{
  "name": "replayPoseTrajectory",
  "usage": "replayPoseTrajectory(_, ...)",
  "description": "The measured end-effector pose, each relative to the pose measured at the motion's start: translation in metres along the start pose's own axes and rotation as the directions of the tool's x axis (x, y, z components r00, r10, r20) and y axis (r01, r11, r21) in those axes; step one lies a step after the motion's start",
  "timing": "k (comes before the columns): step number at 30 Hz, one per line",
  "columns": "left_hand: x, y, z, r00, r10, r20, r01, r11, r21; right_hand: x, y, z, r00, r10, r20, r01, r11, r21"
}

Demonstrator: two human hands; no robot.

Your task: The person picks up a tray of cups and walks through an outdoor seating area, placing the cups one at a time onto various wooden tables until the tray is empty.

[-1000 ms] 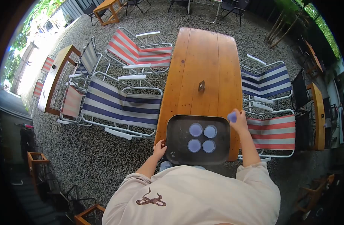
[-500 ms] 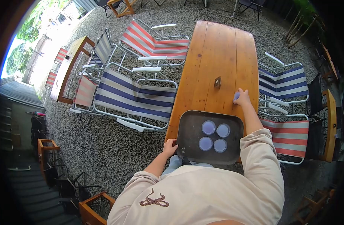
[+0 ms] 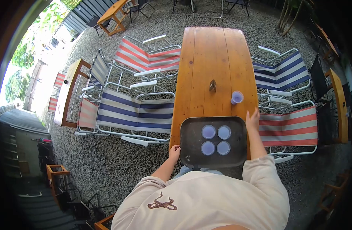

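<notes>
A black tray [image 3: 191, 153] lies on the near end of the wooden table [image 3: 206, 57], with several purple-filled cups [image 3: 208, 132] on it in two rows. Another purple cup [image 3: 237, 97] stands by itself on the tabletop, beyond the tray's right corner. My left hand [image 3: 175, 152] is closed at the tray's left edge, its fingertips partly hidden. My right hand [image 3: 252, 118], its fingers apart and holding nothing, is over the table's right edge, just beyond the tray and nearer to me than the lone cup.
A small brown stand [image 3: 212, 85] is mid-table. Striped folding chairs line both sides, including a blue-striped one [image 3: 135, 111] at left and a red-striped one [image 3: 289, 126] at right. Gravel [image 3: 87, 165] covers the ground. Other wooden tables [image 3: 70, 92] stand farther out.
My right hand has let go of the lone cup and moved back toward me, to the table's right edge. The view has shifted slightly. My left hand stays at the tray.
</notes>
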State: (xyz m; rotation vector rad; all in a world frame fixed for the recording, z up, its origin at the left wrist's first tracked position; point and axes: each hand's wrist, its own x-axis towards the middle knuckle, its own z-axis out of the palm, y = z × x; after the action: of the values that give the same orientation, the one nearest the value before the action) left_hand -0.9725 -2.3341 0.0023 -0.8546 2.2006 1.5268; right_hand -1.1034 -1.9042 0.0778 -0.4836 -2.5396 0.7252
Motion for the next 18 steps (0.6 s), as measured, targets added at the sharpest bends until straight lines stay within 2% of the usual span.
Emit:
replayPoseTrajectory(2, -0.006, 0.015, 0.005, 0.999, -0.047, -0.024, 0.044, 0.992, -0.118, -0.059, 0.045, 0.004, 0.979, 0.181, 0.089, -0.173, 0.980, -0.098)
replayPoseTrajectory(3, -0.007, 0.016, 0.008, 0.999, -0.032, -0.020, 0.029, 0.990, -0.139, -0.086, 0.057, 0.003, 0.936, 0.313, 0.162, -0.264, 0.926, -0.269)
replayPoseTrajectory(4, -0.007, 0.016, 0.012, 1.000, -0.017, -0.018, 0.014, 0.987, -0.161, -0.100, 0.048, -0.013, 0.900, 0.367, 0.234, -0.282, 0.901, -0.330)
replayPoseTrajectory(6, 0.002, 0.022, 0.020, 0.999, 0.007, -0.034, -0.012, 0.985, -0.170, -0.116, 0.030, -0.030, 0.861, 0.431, 0.272, -0.348, 0.887, -0.305)
replayPoseTrajectory(8, 0.012, 0.014, 0.028, 0.998, 0.009, -0.063, -0.017, 0.990, -0.137, -0.127, 0.030, -0.025, 0.879, 0.395, 0.267, -0.309, 0.898, -0.313)
replayPoseTrajectory(10, 0.018, 0.010, 0.034, 0.993, 0.009, -0.117, -0.007, 1.000, 0.019, -0.133, 0.024, -0.022, 0.886, 0.351, 0.302, -0.254, 0.914, -0.316)
replayPoseTrajectory(12, 0.005, 0.024, 0.034, 0.983, -0.007, -0.185, 0.040, 0.984, 0.174, -0.132, 0.022, -0.016, 0.869, 0.422, 0.260, -0.332, 0.885, -0.327)
replayPoseTrajectory(16, 0.012, 0.004, 0.032, 0.991, 0.001, -0.134, 0.002, 1.000, 0.023, -0.127, 0.020, -0.014, 0.840, 0.479, 0.256, -0.396, 0.863, -0.313)
replayPoseTrajectory(18, 0.004, 0.000, 0.035, 0.981, -0.029, -0.191, 0.036, 0.999, 0.030, -0.136, 0.032, -0.009, 0.900, 0.379, 0.215, -0.344, 0.921, -0.182)
